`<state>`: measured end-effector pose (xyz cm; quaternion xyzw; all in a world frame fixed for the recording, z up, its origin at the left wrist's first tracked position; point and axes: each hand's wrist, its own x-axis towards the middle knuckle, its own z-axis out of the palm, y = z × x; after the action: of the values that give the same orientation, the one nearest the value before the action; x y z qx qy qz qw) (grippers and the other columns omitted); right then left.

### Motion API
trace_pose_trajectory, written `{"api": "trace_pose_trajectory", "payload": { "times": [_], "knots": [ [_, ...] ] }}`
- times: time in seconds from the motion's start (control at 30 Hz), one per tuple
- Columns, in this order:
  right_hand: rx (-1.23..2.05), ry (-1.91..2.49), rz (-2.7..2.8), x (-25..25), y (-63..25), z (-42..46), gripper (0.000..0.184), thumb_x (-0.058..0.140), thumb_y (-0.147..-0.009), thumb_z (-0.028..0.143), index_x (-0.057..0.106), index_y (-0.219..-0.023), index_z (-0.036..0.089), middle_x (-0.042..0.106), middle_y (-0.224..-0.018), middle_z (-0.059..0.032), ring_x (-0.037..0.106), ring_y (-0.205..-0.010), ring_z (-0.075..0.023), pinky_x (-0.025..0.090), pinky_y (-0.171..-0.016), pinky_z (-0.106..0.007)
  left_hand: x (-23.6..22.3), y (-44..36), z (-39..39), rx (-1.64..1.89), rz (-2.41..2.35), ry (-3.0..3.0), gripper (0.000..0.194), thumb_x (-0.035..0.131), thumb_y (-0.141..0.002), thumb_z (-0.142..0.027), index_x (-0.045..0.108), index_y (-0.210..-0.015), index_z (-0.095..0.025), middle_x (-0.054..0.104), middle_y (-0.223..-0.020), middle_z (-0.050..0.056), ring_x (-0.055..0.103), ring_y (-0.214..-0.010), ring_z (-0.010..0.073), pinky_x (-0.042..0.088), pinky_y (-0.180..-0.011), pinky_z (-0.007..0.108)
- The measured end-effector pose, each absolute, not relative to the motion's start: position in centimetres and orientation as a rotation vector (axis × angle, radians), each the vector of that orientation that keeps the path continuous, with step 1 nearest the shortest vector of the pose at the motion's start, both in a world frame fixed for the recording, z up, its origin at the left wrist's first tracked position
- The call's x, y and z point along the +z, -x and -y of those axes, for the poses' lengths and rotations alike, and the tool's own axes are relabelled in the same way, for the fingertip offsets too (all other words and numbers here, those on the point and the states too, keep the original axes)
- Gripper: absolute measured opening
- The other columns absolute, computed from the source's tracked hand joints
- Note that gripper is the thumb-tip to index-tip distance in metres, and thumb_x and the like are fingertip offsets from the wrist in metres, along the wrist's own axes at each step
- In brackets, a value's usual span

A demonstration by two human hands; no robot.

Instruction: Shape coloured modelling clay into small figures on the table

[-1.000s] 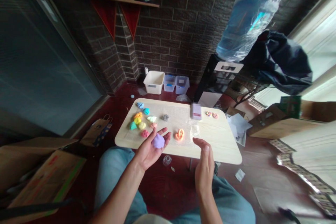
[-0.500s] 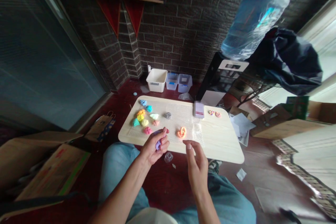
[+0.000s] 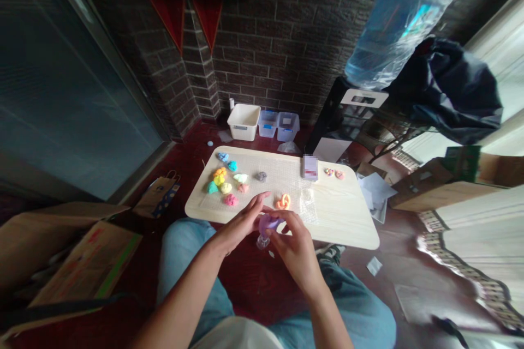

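One purple lump (image 3: 265, 224) held by right hand (image 3: 298, 244), fingers curled; left hand (image 3: 242, 223) alongside, fingers' hold unclear.

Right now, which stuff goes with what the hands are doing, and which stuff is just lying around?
Goes with it:
purple lump, between the left hand and right hand
probably the orange twist and colourful lumps on the table

Just lying around, it seems:
paper bag on the floor
white tub by the wall
cardboard box
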<state>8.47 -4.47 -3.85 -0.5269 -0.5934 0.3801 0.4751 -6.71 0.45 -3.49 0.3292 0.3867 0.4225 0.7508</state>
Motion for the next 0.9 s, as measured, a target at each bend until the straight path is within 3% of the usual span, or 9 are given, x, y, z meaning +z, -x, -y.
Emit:
{"api": "trace_pose_trajectory", "payload": {
  "times": [0.1, 0.2, 0.43, 0.6, 0.73, 0.9],
  "knots": [
    [1.097, 1.218, 1.238, -4.0, -8.9, 4.7, 0.018, 0.072, -0.083, 0.027, 0.065, -0.099, 0.025, 0.069, -0.095, -0.0022, 0.065, -0.084, -0.0193, 0.055, -0.071, -0.03, -3.7, 7.4, -0.8, 0.701, -0.773, -0.879, 0.043, 0.071, -0.082, -0.045, 0.07, -0.117, -0.02, 0.072, -0.104, 0.01, 0.067, -0.087, 0.0192, 0.052, -0.075, 0.028],
    [1.13, 1.165, 1.219, -3.8, -9.4, 4.8, 0.02, 0.072, -0.083, 0.029, 0.064, -0.101, 0.026, 0.068, -0.096, -0.0023, 0.065, -0.086, -0.0191, 0.056, -0.067, -0.028, -3.7, 7.8, -0.7, 0.64, -0.748, -1.005, 0.038, 0.077, -0.078, -0.035, 0.073, -0.109, -0.015, 0.073, -0.088, 0.008, 0.066, -0.075, 0.0163, 0.051, -0.067, 0.025],
    [0.862, 1.257, 1.635, -2.5, -10.0, 5.0, 0.028, 0.067, -0.087, 0.025, 0.069, -0.115, 0.027, 0.068, -0.111, -0.0072, 0.065, -0.103, -0.0235, 0.053, -0.092, -0.038, -3.1, 7.7, -0.5, 0.634, -0.746, -1.073, 0.04, 0.076, -0.078, -0.041, 0.075, -0.105, -0.013, 0.073, -0.082, 0.008, 0.066, -0.07, 0.0166, 0.051, -0.063, 0.025],
    [0.796, 1.336, 1.629, -3.1, -9.0, 5.2, 0.027, 0.059, -0.09, 0.018, 0.066, -0.116, 0.024, 0.064, -0.11, -0.0087, 0.066, -0.098, -0.0231, 0.055, -0.087, -0.037, -3.5, 7.0, -0.4, 0.699, -0.849, -1.053, 0.039, 0.075, -0.077, -0.043, 0.074, -0.1, -0.011, 0.073, -0.085, 0.009, 0.065, -0.069, 0.0155, 0.051, -0.061, 0.025],
    [0.644, 1.356, 1.676, -3.7, -8.5, 5.3, 0.032, 0.052, -0.087, 0.005, 0.063, -0.113, 0.02, 0.063, -0.107, -0.0096, 0.064, -0.097, -0.0229, 0.054, -0.084, -0.035, -4.2, 6.5, -0.3, 0.711, -0.866, -0.969, 0.041, 0.08, -0.071, -0.046, 0.072, -0.092, -0.011, 0.068, -0.076, 0.004, 0.061, -0.066, 0.0132, 0.049, -0.057, 0.023],
    [0.606, 1.385, 1.689, -4.9, -8.2, 5.6, 0.023, 0.048, -0.091, 0.008, 0.062, -0.105, 0.018, 0.063, -0.098, -0.0098, 0.062, -0.088, -0.0218, 0.052, -0.08, -0.034, -5.3, 6.8, 0.1, 0.654, -0.836, -0.851, 0.039, 0.083, -0.067, -0.044, 0.07, -0.084, -0.012, 0.067, -0.074, 0.003, 0.062, -0.066, 0.0123, 0.05, -0.06, 0.023]
  ]
}}
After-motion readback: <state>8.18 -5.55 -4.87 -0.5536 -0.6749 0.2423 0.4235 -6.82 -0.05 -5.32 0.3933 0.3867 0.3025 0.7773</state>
